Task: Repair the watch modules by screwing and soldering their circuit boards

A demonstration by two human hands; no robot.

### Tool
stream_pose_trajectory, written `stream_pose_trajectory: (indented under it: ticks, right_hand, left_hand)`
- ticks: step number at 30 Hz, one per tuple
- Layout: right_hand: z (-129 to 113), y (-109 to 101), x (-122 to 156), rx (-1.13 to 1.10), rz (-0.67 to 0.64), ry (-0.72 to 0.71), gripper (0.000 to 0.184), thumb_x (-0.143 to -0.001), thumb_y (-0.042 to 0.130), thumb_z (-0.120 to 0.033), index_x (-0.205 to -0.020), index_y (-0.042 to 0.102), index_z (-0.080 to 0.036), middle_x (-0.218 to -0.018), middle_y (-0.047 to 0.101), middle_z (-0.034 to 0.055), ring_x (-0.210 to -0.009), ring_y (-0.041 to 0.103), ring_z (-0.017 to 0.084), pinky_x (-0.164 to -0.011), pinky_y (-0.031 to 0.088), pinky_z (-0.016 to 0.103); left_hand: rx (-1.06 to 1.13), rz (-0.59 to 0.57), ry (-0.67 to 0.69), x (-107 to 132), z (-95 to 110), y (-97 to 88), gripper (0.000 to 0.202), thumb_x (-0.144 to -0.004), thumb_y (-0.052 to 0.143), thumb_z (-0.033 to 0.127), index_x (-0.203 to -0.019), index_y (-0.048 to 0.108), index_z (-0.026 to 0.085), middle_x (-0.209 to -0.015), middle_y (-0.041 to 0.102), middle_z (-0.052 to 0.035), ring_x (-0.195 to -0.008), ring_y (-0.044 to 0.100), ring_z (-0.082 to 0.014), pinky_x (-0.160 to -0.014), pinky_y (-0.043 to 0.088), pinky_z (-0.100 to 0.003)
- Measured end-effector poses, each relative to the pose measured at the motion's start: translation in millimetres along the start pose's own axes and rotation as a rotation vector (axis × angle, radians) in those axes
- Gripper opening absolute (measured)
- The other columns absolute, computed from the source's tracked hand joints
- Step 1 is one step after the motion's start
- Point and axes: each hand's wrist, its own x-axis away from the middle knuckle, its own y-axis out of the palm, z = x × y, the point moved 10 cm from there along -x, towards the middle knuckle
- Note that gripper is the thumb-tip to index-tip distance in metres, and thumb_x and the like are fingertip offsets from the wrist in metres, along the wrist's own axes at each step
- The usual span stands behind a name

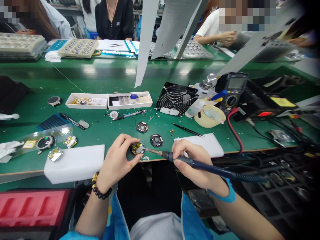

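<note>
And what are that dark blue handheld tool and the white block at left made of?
Dark blue handheld tool: handle probably matte plastic or rubber, ribbed near its rear; shaft seemingly metal, greyish, slightly shiny. White rectangular block: perhaps foam, matte with rounded edges.

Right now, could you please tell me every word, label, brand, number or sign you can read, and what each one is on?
No text reads clearly.
Meter: dial markings too small; screen unreadable.
Red display on the black box: too blurred.
Dark shirt: chest emblem too small.
Hanging paper, yellow note: no readable writing.
Script near the top edge, right of centre: too blurred.
Soldering iron in the right hand: no readable lettering.
</note>
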Motion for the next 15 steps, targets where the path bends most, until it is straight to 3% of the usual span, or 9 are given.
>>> stream_pose_trajectory:
  ticks: [8, 15]
  right_hand:
    - [0, 2, -1, 0.0, -0.005, 0.012, 0.008, -0.085, 0.059, -0.014, -0.086, 0.057, -0.022, -0.069, 0.054, -0.0023, -0.058, 0.05, 0.013, -0.056, 0.04, 0.026]
    - [7, -11, -1, -0.046, 0.034, 0.062, 0.008, -0.084, 0.061, -0.014, -0.087, 0.058, -0.022, -0.066, 0.056, -0.0028, -0.055, 0.048, 0.013, -0.054, 0.038, 0.026]
  left_hand:
    - [-0.005, -0.004, 0.002, 1, 1, 0.9, 0.035, -0.094, 0.074, 0.024, -0.127, 0.06, 0.026, -0.115, 0.058, -0.0065, -0.106, 0.061, -0.0236, -0.094, 0.053, -0.038]
    - [-0.025, 0.0, 0.014, 0, -3, -1.9, 0.03, -0.096, 0.07, 0.029, -0.124, 0.061, 0.026, -0.116, 0.06, -0.0066, -0.105, 0.063, -0.0244, -0.093, 0.054, -0.038]
